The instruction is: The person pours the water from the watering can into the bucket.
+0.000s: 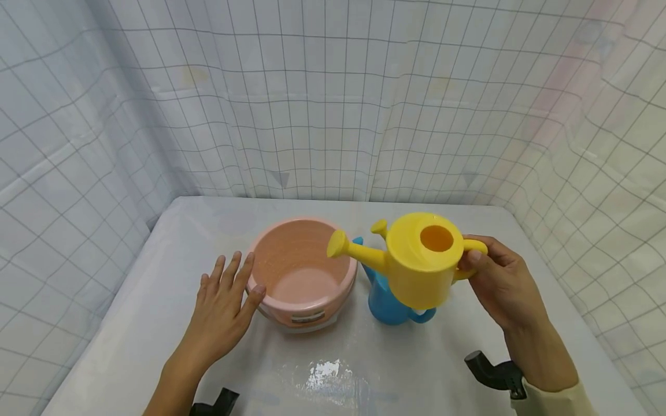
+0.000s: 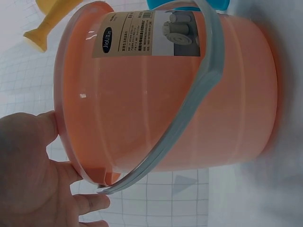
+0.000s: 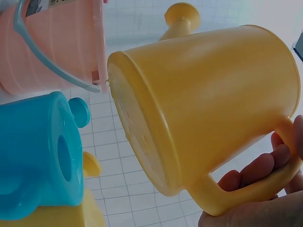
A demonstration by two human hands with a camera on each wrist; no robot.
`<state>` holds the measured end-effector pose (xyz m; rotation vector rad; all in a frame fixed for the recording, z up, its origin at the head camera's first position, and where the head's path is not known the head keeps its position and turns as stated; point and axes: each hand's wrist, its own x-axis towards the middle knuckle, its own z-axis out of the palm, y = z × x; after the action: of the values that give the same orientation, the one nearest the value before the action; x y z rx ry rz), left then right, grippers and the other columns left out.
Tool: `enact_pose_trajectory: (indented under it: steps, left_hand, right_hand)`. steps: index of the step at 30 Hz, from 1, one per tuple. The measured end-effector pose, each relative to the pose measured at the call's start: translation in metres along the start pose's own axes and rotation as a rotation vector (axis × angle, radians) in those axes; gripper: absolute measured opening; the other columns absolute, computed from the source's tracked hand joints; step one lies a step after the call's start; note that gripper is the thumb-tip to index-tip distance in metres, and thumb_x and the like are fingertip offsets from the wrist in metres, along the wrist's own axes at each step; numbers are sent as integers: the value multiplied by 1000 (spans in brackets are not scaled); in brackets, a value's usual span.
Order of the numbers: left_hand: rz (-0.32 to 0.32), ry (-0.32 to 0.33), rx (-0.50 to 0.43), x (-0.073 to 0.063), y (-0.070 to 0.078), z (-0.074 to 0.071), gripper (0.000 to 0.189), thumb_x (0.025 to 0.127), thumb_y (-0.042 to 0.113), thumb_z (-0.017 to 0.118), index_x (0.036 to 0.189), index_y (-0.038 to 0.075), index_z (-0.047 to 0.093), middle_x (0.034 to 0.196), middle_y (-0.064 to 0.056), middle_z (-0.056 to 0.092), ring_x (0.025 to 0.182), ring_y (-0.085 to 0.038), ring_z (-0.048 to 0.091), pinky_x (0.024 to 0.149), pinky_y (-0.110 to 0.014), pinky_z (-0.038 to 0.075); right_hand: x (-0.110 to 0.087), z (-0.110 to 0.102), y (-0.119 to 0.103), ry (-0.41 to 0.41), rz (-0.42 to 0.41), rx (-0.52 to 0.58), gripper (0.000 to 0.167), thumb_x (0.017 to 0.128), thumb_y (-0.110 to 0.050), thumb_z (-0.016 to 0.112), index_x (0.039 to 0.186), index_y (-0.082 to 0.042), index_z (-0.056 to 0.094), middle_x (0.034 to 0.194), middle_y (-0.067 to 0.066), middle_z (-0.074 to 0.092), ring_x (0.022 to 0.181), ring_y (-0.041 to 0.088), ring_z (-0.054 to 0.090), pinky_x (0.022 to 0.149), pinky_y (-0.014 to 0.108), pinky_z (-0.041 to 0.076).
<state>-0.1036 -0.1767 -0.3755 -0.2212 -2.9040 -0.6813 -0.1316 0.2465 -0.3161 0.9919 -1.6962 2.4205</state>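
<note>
A yellow watering can (image 1: 416,277) is held up by my right hand (image 1: 502,283), whose fingers and thumb wrap its handle (image 3: 236,201). Its spout points left, with the rose over the near right rim of a pink bucket (image 1: 307,306). My left hand (image 1: 221,312) lies with fingers spread at the bucket's left rim, thumb and fingertips touching it in the left wrist view. Partly hidden below the raised can, a blue watering can (image 1: 387,306) stands on the table. Behind it shows the spout of a second yellow watering can (image 1: 380,228).
The bucket's grey carrying handle (image 2: 180,118) hangs down along its side, near a paper label (image 2: 147,35). White table covering (image 1: 208,370) has a shiny wet-looking patch (image 1: 328,375) in front. Grid-patterned curtains (image 1: 333,115) enclose the back and both sides.
</note>
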Motion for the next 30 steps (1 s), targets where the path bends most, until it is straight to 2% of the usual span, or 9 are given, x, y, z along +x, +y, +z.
enact_pose_trajectory:
  steps: [4,10,19,30]
  left_hand:
    - [-2,-5,4,-1,0,-1,64,99,51,33,153,23,11,159,-16,12,148,-35,-6,113,-64,-2]
    - [3,2,6,-1,-1,-2,64,99,51,33,153,24,11,159,-15,13,148,-35,-5,113,-64,-2]
    - [5,-7,-21,-1,0,-2,64,99,50,33,153,23,11,159,-15,12,148,-36,-3,113,-65,-1]
    - [12,0,-38,0,-1,1,64,100,49,34,153,24,10,159,-15,14,146,-40,6,112,-65,10]
  right_hand:
    - [9,-1,-5,22,20,-43,32,98,7,34,118,5,59,100,5,61,96,19,53,90,27,47]
    - [23,-2,-12,84,85,-123,32,99,4,36,112,-5,64,99,1,60,94,17,51,89,25,45]
    - [42,-3,-18,44,92,-112,31,98,5,37,108,-5,65,104,1,61,93,18,47,83,23,44]
    - [60,-2,-24,47,126,-130,27,98,4,40,107,-2,65,103,1,62,88,17,49,79,21,46]
